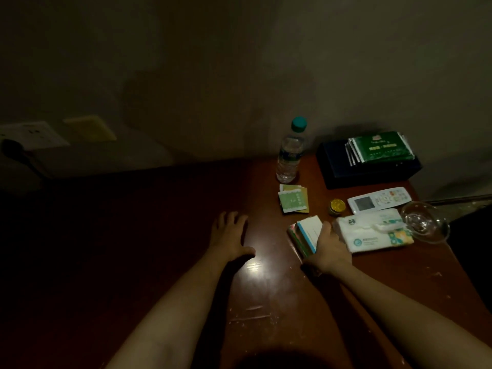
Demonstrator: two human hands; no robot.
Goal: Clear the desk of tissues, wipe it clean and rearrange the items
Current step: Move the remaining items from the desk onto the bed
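Glossy, scuffed wooden desk; right hand around slim rectangular boxes.

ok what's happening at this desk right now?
A person is tidying a dim reddish-brown wooden desk. The right hand grips a small stack of flat boxes, white-and-blue one on top, beside a white soft pack of wipes. The left hand rests flat on bare desk. A clear plastic water bottle, green paper sachets and a white remote control sit behind, untouched.
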